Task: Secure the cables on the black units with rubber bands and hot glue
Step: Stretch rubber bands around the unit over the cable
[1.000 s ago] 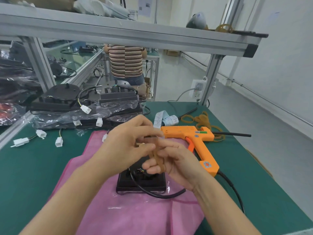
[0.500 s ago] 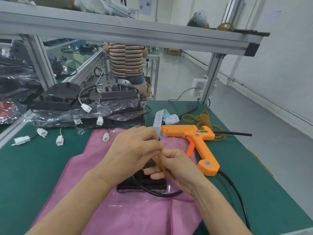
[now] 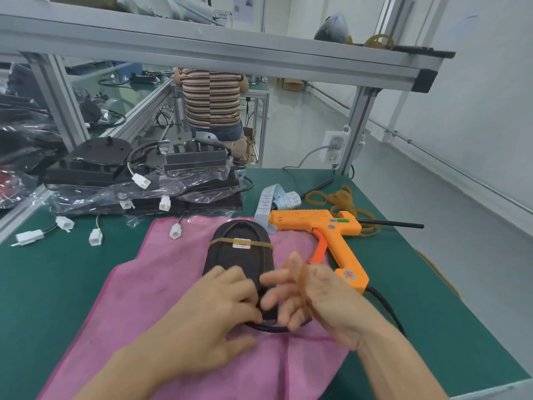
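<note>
A black oval unit (image 3: 239, 258) lies on a pink cloth (image 3: 161, 298), with one tan rubber band (image 3: 227, 241) stretched across its far end. My left hand (image 3: 219, 310) presses on the unit's near end, where a black cable (image 3: 271, 328) curls out. Just right of the unit, my right hand (image 3: 311, 298) is blurred, fingers spread, with a second rubber band (image 3: 302, 280) looped over them. An orange hot glue gun (image 3: 320, 229) lies on its side to the right.
More black units in clear bags (image 3: 150, 186), with white connectors (image 3: 95, 236), are piled at the back left. Loose rubber bands (image 3: 343, 199) and a label strip (image 3: 277, 199) lie behind the gun. A person in a striped shirt (image 3: 212, 101) stands beyond the aluminium frame (image 3: 354, 122).
The unit now lies flat in full view with a band around its far end. My hands dropped from above it to its near end; a second band sits on my right fingers.
</note>
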`<state>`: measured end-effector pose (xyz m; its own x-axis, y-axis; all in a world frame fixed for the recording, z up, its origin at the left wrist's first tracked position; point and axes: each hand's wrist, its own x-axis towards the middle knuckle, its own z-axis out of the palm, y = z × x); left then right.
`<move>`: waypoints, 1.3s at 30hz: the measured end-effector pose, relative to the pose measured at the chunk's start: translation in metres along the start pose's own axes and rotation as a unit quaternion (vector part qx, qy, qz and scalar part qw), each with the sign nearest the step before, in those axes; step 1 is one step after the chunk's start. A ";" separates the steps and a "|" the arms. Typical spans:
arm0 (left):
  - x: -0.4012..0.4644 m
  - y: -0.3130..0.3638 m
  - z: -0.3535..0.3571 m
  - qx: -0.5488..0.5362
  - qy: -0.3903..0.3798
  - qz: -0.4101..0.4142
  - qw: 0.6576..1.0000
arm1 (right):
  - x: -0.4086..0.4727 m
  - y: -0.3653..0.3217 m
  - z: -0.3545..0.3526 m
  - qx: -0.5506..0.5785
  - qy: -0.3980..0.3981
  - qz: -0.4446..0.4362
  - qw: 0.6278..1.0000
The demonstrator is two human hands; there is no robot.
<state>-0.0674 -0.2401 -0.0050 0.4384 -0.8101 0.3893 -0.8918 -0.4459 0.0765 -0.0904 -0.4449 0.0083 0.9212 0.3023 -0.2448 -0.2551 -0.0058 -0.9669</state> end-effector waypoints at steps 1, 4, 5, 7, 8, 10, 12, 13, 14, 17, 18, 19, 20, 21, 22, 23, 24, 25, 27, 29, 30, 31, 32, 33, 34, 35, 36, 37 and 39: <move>-0.001 0.001 0.005 0.035 -0.020 0.008 0.999 | -0.005 0.005 0.005 -0.005 -0.009 0.024 1.000; -0.001 0.004 0.018 0.059 0.019 -0.002 0.998 | -0.021 0.014 0.014 -0.042 -0.034 0.084 0.995; -0.002 0.006 0.022 0.028 0.054 -0.030 0.998 | -0.026 0.015 0.015 -0.053 -0.037 0.105 0.992; -0.004 0.010 0.031 -0.050 0.138 -0.108 0.983 | -0.032 0.020 0.017 -0.077 -0.035 0.147 0.986; -0.005 0.013 0.035 -0.071 0.174 -0.139 0.972 | -0.033 0.023 0.020 -0.080 -0.018 0.161 0.984; -0.005 0.018 0.041 -0.078 0.222 -0.172 0.957 | -0.029 0.028 0.026 -0.033 0.059 0.146 0.987; -0.003 0.021 0.045 -0.066 0.251 -0.184 0.948 | -0.021 0.031 0.026 0.026 0.165 0.075 0.983; -0.002 0.022 0.046 -0.060 0.261 -0.188 0.945 | -0.015 0.030 0.025 0.039 0.208 0.042 0.977; -0.001 0.024 0.047 -0.054 0.271 -0.192 0.941 | -0.009 0.028 0.024 0.046 0.235 0.016 0.971; 0.001 0.025 0.051 -0.041 0.294 -0.212 0.931 | 0.010 0.022 0.027 0.003 0.252 -0.027 0.967; 0.003 0.025 0.052 -0.035 0.296 -0.217 0.930 | 0.016 0.020 0.027 -0.028 0.255 -0.041 0.966; 0.004 0.025 0.052 -0.028 0.296 -0.217 0.930 | 0.022 0.019 0.027 -0.064 0.259 -0.056 0.962; 0.005 0.026 0.053 -0.018 0.292 -0.216 0.932 | 0.027 0.018 0.026 -0.104 0.266 -0.069 0.956; 0.005 0.026 0.053 -0.009 0.285 -0.211 0.935 | 0.032 0.018 0.025 -0.143 0.278 -0.077 0.947; 0.005 0.027 0.053 -0.001 0.281 -0.206 0.937 | 0.036 0.018 0.023 -0.177 0.291 -0.078 0.937; 0.004 0.026 0.053 -0.002 0.282 -0.208 0.937 | 0.038 0.019 0.022 -0.209 0.301 -0.076 0.927; 0.003 0.024 0.050 -0.019 0.292 -0.227 0.929 | 0.040 0.019 0.021 -0.237 0.308 -0.071 0.919; 0.002 0.019 0.047 -0.055 0.311 -0.272 0.909 | 0.040 0.019 0.020 -0.260 0.312 -0.063 0.912; 0.000 0.006 0.039 -0.156 0.324 -0.428 0.829 | 0.041 0.018 0.016 -0.298 0.304 -0.033 0.904; -0.006 -0.010 0.038 -0.266 0.228 -0.570 0.743 | 0.040 0.018 0.012 -0.320 0.266 0.003 0.909; -0.008 -0.015 0.038 -0.296 0.164 -0.601 0.724 | 0.039 0.018 0.011 -0.326 0.240 0.019 0.914; -0.010 -0.018 0.038 -0.304 0.111 -0.610 0.724 | 0.039 0.017 0.010 -0.329 0.218 0.034 0.918; -0.009 -0.021 0.038 -0.305 0.074 -0.605 0.732 | 0.039 0.015 0.009 -0.327 0.200 0.049 0.922; -0.007 -0.022 0.036 -0.316 0.055 -0.597 0.735 | 0.041 0.013 0.007 -0.324 0.183 0.067 0.926; -0.006 -0.023 0.033 -0.342 0.049 -0.587 0.732 | 0.042 0.011 0.007 -0.320 0.166 0.087 0.929; -0.003 -0.022 0.031 -0.374 0.052 -0.577 0.724 | 0.043 0.009 0.006 -0.310 0.151 0.101 0.933; -0.001 -0.023 0.029 -0.400 0.064 -0.569 0.716 | 0.044 0.007 0.005 -0.281 0.145 0.109 0.942; 0.000 -0.022 0.026 -0.418 0.081 -0.563 0.708 | 0.045 0.007 0.004 -0.231 0.144 0.116 0.955; 0.002 -0.017 0.024 -0.432 0.107 -0.556 0.702 | 0.046 0.007 0.002 -0.126 0.139 0.126 0.974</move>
<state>-0.0485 -0.2428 -0.0281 0.9727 -0.0277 -0.2305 0.2134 -0.2846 0.9346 -0.0509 -0.4291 -0.0098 0.8913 -0.0096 -0.4533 -0.4362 -0.2905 -0.8517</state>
